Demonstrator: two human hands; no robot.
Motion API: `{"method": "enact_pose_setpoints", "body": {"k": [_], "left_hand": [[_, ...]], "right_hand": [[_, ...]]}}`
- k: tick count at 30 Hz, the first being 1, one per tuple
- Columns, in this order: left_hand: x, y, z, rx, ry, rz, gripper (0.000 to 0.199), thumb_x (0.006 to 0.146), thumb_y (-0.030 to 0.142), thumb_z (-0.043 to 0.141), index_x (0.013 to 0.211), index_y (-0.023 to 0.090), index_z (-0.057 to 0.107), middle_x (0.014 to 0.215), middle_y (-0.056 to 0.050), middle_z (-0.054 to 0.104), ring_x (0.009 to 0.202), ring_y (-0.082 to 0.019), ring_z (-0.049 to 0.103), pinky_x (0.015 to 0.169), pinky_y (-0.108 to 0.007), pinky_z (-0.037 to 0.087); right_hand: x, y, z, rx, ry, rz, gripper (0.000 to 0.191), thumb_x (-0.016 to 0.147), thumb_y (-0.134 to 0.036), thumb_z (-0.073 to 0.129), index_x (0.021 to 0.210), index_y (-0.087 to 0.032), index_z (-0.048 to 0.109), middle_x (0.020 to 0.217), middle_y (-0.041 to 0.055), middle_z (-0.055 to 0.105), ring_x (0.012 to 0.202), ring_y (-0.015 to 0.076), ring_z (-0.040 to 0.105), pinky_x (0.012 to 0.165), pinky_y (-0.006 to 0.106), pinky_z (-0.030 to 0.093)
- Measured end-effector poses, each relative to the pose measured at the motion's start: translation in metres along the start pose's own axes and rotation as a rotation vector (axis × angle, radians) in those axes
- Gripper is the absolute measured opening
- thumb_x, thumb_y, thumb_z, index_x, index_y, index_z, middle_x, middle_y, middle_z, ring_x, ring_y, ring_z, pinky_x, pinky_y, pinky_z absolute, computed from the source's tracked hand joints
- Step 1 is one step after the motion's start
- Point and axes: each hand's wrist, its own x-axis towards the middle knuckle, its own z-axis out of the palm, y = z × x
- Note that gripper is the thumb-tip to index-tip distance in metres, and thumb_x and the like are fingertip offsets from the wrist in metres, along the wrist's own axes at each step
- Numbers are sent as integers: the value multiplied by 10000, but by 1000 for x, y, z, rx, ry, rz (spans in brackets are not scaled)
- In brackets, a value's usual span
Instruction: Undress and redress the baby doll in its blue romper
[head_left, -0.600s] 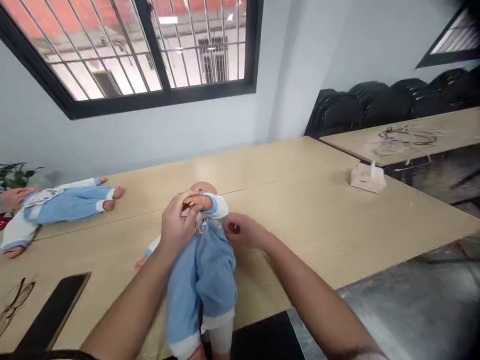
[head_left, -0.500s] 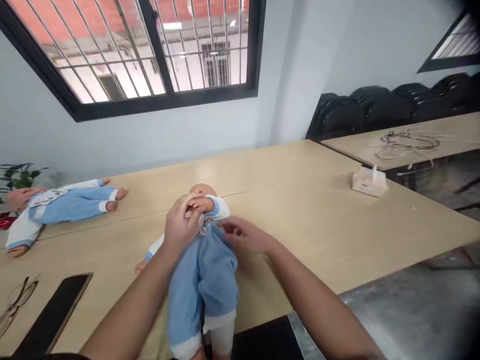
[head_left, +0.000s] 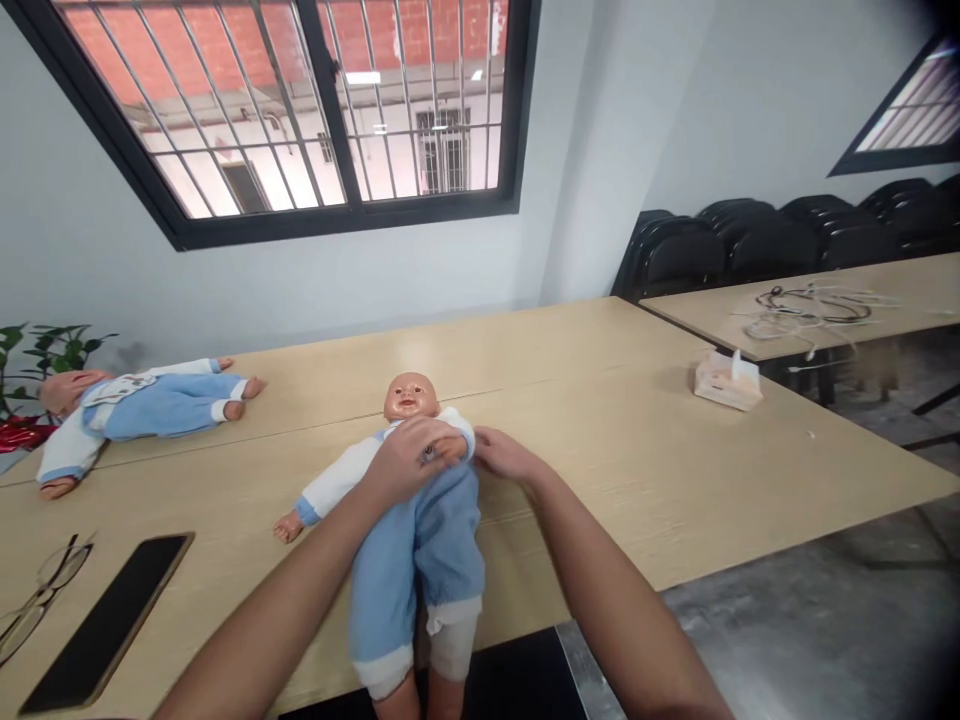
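Note:
A baby doll (head_left: 450,540) in blue trousers and a white top with blue cuffs lies on its back on the wooden table, its face showing and its feet toward me. My left hand (head_left: 409,458) lies over its chest, fingers closed round the doll's hand and cuff. At the doll's right-hand side in view, my right hand (head_left: 506,453) touches the sleeve near the elbow; its fingertips are partly hidden behind the sleeve. The doll's other arm stretches out to the left on the table.
A second doll (head_left: 165,400) lies at the back left beside a plant (head_left: 56,355). Glasses (head_left: 37,605) and a black phone (head_left: 109,620) are at the front left. A tissue box (head_left: 727,382) sits on the right; cables (head_left: 814,308) lie on the farther table.
The doll's raised hand has moved down from its face to its chest, with my left hand on it. My right hand has moved from the trousers' top to the sleeve's outer side.

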Motion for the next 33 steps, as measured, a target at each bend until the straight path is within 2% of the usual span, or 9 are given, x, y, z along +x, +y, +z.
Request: {"method": "enact_pose_setpoints", "body": {"k": [5, 9, 14, 18, 20, 22, 27, 30, 33], "left_hand": [[17, 33, 27, 166, -416, 269, 61, 946, 271, 678, 937, 217, 704, 971, -38, 742, 967, -215, 660, 904, -366, 491], [14, 56, 32, 210, -533, 320, 73, 953, 268, 676, 998, 216, 703, 996, -37, 743, 984, -215, 658, 955, -381, 485], [-50, 67, -12, 37, -268, 56, 259, 1007, 266, 581, 1262, 272, 625, 1227, -34, 712, 1178, -206, 621, 1064, -386, 452], [-151, 79, -38, 42, 230, -349, 87, 998, 217, 540, 1052, 222, 608, 1016, -53, 692, 1011, -207, 644, 942, -372, 511], [-200, 90, -40, 14, 297, -518, 35, 994, 229, 537, 963, 216, 545, 942, -45, 647, 929, -198, 641, 858, -345, 529], [-235, 101, -37, 21, 192, -568, 62, 992, 238, 542, 937, 217, 522, 916, -40, 635, 886, -195, 634, 810, -335, 524], [-258, 118, -23, 187, -60, -466, 131, 998, 283, 584, 1115, 225, 588, 1054, -68, 697, 986, -234, 643, 899, -411, 491], [-249, 120, -14, 228, -29, -449, 129, 1016, 278, 551, 1121, 215, 592, 1054, -74, 703, 984, -230, 648, 889, -404, 501], [-243, 120, -4, 271, 38, -461, 104, 1022, 264, 530, 1077, 205, 596, 1012, -75, 704, 932, -219, 648, 849, -383, 513]], "right_hand": [[-8, -4, -11, 181, -30, 46, 353, 970, -504, 571, 1032, -186, 710, 964, 56, 749, 879, 217, 640, 843, 364, 529], [-13, -9, -15, 190, -125, 40, 352, 927, -425, 655, 1170, -174, 691, 1149, 72, 745, 997, 225, 664, 937, 370, 519], [-12, -9, -20, 5, -37, 103, 331, 922, -248, 559, 1206, -122, 672, 1246, 117, 724, 1063, 236, 665, 946, 358, 515], [-30, -23, -18, -269, 107, 122, 393, 934, -221, 526, 1291, -106, 642, 1310, 157, 691, 1160, 265, 634, 1035, 397, 465], [-53, -42, -1, -498, 332, 97, 414, 951, -288, 556, 1315, -107, 632, 1294, 182, 682, 1205, 307, 596, 1075, 449, 419], [-86, -66, 32, -647, 487, -28, 414, 969, -336, 558, 1328, -143, 626, 1272, 170, 676, 1224, 322, 561, 1081, 471, 396], [-178, -106, 143, -686, -205, -487, 379, 873, -460, 755, 1182, -259, 668, 1008, 33, 701, 1033, 245, 593, 1006, 412, 430], [-207, -99, 183, -909, -170, -596, 210, 896, -357, 762, 1048, -246, 670, 1017, 54, 692, 1041, 262, 568, 1021, 464, 420], [-211, -85, 194, -1050, -15, -670, 53, 975, -187, 633, 957, -230, 658, 958, 62, 677, 943, 237, 562, 952, 437, 470]]}}
